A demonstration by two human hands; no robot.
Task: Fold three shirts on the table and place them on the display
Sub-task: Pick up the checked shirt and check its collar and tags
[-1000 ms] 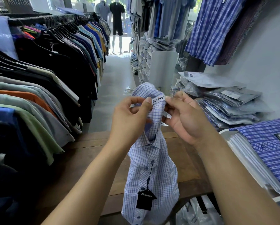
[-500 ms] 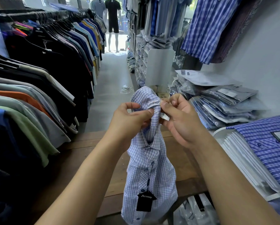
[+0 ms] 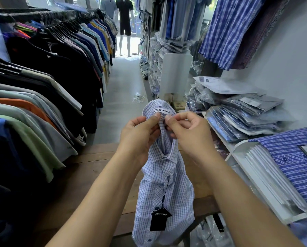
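left hand (image 3: 138,138): bare, short nails | right hand (image 3: 190,134): bare, short nails | forearms (image 3: 247,193): bare

Pale blue-and-white checked shirt (image 3: 164,177), unfolded, hanging upright above the wooden table (image 3: 95,168). Pinched at the collar by the left hand (image 3: 138,138) and the right hand (image 3: 190,134), just under the white brand label (image 3: 161,111). Buttoned down the front with dark blue buttons, black hang tag (image 3: 160,219) dangling on a cord near the hem. To the right, a folded blue plaid shirt (image 3: 291,157) lying flat atop the white display shelf (image 3: 238,148).
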